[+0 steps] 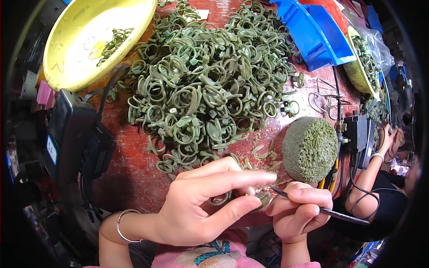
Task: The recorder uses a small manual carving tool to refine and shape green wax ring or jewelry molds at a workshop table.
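My left hand point(190, 207), a thin bangle on its wrist, holds a small green ring point(262, 199) near the fingertips. Its thumb presses the piece from below, with the index finger stretched above; part of the ring is hidden by the fingers. Just right of it, my right hand point(297, 212) grips a slim dark pointed tool point(343, 217). The tool's tip points left at the ring, and I cannot tell whether they touch. Beyond my hands, a big heap of similar green rings point(201, 85) covers the middle of the red table point(129, 165).
A rough green cylindrical block point(308, 149) stands right of the heap, shavings beside it. Around the table are a yellow basin point(73, 53), a black box-shaped device point(67, 134), blue bins point(313, 35), a wire stand point(330, 98) and cables. At right, a co-worker's arm point(368, 174) shows.
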Available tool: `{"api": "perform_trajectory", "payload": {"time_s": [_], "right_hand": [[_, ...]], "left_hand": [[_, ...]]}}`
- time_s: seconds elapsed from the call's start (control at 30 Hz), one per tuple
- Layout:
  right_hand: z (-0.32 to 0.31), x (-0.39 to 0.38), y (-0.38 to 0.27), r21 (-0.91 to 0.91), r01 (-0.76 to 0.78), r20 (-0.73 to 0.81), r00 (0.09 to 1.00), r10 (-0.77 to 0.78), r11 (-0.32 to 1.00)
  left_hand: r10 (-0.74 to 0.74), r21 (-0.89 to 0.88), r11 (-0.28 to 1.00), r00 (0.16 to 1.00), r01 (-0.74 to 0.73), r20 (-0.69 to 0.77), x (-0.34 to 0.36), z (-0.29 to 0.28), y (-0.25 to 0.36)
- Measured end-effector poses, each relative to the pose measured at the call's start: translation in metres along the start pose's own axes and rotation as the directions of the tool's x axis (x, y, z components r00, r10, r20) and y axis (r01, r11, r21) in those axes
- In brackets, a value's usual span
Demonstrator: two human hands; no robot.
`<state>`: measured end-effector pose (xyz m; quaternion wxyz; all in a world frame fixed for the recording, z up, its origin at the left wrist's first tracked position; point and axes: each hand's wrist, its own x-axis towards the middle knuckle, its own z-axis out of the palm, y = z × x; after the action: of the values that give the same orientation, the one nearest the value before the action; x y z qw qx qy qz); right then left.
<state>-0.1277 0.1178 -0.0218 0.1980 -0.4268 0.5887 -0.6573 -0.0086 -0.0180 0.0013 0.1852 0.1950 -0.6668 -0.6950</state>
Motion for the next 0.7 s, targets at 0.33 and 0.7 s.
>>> {"api": "perform_trajectory", "payload": {"time_s": [0.33, 0.7], "right_hand": [[0.001, 0.020, -0.003, -0.267, 0.164, 0.160, 0.979, -0.124, 0.950], [0.001, 0.020, -0.001, -0.258, 0.146, 0.155, 0.982, -0.108, 0.955]], "left_hand": [[-0.136, -0.353, 0.924, 0.989, 0.150, 0.065, -0.003, -0.004, 0.001], [-0.073, -0.283, 0.955, 0.994, 0.092, 0.075, 0.000, -0.005, 0.001]]}}
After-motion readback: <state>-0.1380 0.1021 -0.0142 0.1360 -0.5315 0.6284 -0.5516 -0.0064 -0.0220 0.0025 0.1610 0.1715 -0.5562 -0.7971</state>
